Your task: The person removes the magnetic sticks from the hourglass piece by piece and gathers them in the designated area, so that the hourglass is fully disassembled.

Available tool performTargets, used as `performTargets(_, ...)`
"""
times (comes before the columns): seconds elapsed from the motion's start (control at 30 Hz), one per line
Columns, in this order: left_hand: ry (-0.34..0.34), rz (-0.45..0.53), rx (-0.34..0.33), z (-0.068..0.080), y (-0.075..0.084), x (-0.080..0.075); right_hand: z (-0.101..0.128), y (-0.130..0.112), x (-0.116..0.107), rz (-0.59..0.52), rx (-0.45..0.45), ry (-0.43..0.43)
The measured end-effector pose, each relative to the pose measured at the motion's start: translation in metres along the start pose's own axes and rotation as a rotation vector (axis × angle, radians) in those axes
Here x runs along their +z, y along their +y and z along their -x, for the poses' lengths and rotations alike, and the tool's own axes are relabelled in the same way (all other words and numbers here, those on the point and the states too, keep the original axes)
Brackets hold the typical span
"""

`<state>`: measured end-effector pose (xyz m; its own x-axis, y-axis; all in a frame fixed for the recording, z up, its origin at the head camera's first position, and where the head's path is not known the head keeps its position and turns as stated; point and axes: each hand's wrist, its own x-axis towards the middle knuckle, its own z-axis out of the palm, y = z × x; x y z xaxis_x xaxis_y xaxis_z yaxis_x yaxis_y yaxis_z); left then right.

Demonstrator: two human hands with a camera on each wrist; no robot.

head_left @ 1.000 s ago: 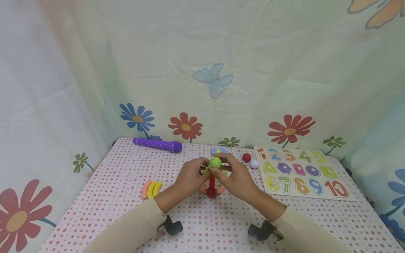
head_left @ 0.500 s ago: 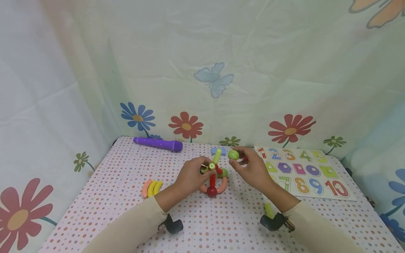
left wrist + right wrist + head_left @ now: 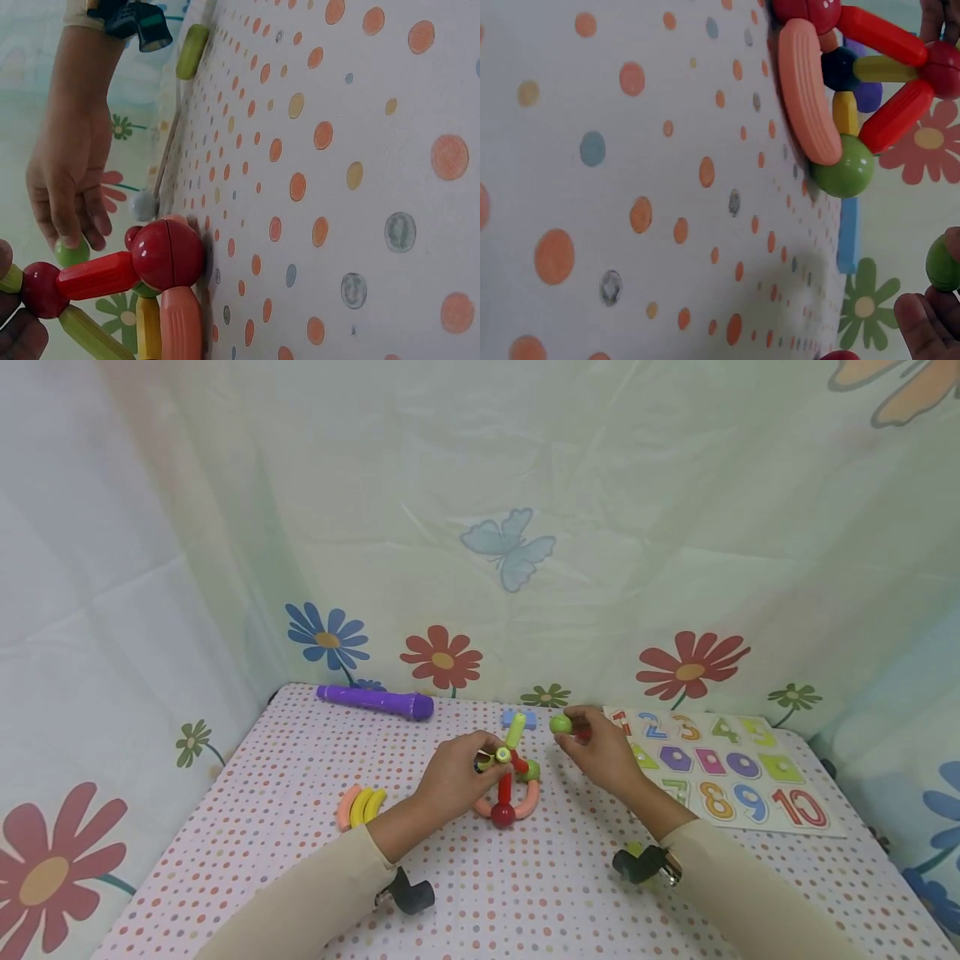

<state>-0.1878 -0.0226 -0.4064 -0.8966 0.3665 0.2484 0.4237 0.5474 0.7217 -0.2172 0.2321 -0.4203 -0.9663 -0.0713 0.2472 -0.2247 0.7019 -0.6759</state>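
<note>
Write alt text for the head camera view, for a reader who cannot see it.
A person's left hand holds a toy structure of coloured plastic rods and balls upright on a dotted tablecloth, while the right hand pinches a small green ball beside it. A wooden number puzzle board lies to the right, a purple cylinder at the back left.

Stick-and-ball structure point(image 3: 505, 781) sits mid-bench point(image 3: 525, 893), left hand point(image 3: 453, 781) on its left side. Right hand point(image 3: 600, 756) is off to its right, ball point(image 3: 559, 724) pinched, number puzzle point(image 3: 723, 768) further right. Curved pieces point(image 3: 360, 806) lie left, marker point(image 3: 375, 702) behind.
</note>
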Motion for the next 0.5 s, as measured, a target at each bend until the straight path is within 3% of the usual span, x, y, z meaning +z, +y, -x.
performTargets(0.5,-0.008,-0.009,-0.012,0.0,0.002,-0.001,-0.019,0.011,0.022,0.04,0.172,-0.119)
